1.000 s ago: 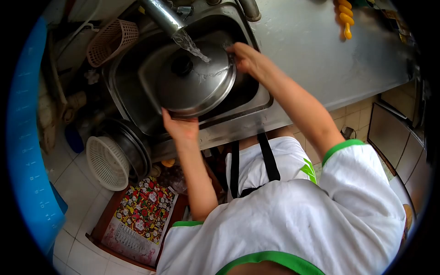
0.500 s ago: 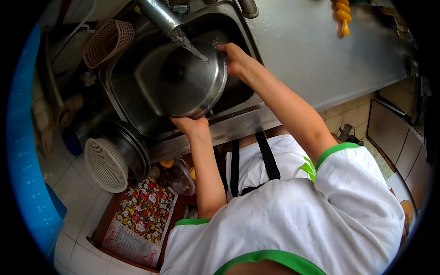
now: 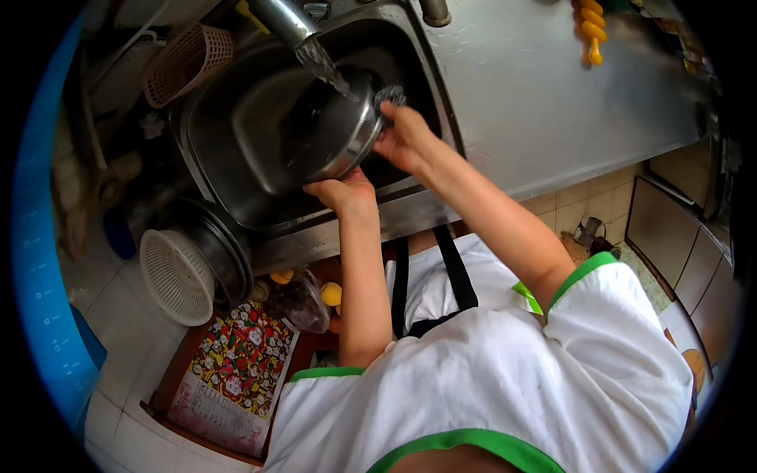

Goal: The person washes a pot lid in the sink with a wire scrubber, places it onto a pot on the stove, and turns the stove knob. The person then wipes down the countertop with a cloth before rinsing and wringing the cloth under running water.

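Observation:
A shiny metal pot lid (image 3: 335,130) is tilted over the sink, with water from the faucet (image 3: 285,22) running onto it. My left hand (image 3: 347,193) grips its lower rim from the near side. At the lid's right edge, my right hand (image 3: 404,138) is closed around a grey steel wool scourer (image 3: 391,96), which sticks out past the fingertips. The fingers of that hand are close against the rim; whether they also pinch it I cannot tell. Below and around the lid is the steel sink (image 3: 225,162).
A pink plastic basket (image 3: 185,67) stands at the sink's far left corner. Left of the sink's front are a white colander (image 3: 177,277) and dark metal basins (image 3: 225,252). The steel counter (image 3: 536,102) extends right, with an orange twisted object (image 3: 591,31) at its back.
The lid has tipped to a steeper angle, so its face shows narrower. My right hand has moved down along the rim, and my left hand slightly up and right. Water still runs.

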The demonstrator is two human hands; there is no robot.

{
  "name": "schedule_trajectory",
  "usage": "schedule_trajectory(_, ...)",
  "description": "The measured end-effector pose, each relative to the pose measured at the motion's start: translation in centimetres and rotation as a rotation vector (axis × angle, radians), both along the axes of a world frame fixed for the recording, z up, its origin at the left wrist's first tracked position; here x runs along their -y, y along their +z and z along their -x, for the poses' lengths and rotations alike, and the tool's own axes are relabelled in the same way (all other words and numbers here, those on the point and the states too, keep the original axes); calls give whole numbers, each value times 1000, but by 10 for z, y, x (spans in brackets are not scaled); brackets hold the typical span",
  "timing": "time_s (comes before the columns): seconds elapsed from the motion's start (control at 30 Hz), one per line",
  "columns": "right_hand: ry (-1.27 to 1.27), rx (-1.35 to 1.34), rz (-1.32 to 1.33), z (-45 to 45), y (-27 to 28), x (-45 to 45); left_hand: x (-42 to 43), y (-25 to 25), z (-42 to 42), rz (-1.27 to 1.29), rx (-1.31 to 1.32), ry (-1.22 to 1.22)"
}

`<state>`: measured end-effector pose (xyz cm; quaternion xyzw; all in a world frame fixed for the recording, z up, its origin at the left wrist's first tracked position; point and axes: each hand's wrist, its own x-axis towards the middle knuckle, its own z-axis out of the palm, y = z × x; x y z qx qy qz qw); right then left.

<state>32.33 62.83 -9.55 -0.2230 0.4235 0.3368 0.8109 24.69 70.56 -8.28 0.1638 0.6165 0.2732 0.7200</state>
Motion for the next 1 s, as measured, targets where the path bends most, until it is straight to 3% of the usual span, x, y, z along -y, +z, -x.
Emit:
schedule_trajectory(0.17, 62, -98, 11, -24, -15, 21, 4, 10, 13, 120, 255, -97)
schedule_trajectory(0.23, 175, -57, 63, -41, -19, 31, -16, 26, 12, 239, 179, -157)
schedule_trajectory(0.27, 229, -80, 18, -54, -25, 38, -39, 19, 16, 231, -26, -217)
schedule_trajectory(0.33, 333, -48, -1, -72, -13, 44, -87, -5, 27, 309, -82, -413)
schedule_trajectory(0.4, 272, -49, -15, -65, -20, 36, -95, -16, 21, 345, -170, -482)
schedule_trajectory(0.47, 197, -19, -52, -50, -12, 23, -97, -31, 26, -24, 14, -538)
schedule_trajectory(0.5, 218, -12, -49, -36, -18, 17, -70, 1, 5, -39, 4, -414)
schedule_trajectory(0.57, 162, -2, -108, 14, -18, 3, -56, -11, 0, -211, 34, -293)
schedule_trajectory(0.7, 91, -47, 9, 55, 8, -7, -55, -16, 11, -151, 64, -351)
schedule_trajectory(0.87, 269, -67, -178, -26, -48, 29, -83, -1, 41, -91, 84, -434)
schedule_trajectory(0.93, 485, -51, -129, -62, -51, 27, -100, 6, 47, -60, -24, -543)
schedule_trajectory(1.0, 728, 66, 150, -84, -35, 16, -96, 37, 24, -60, -101, -588)
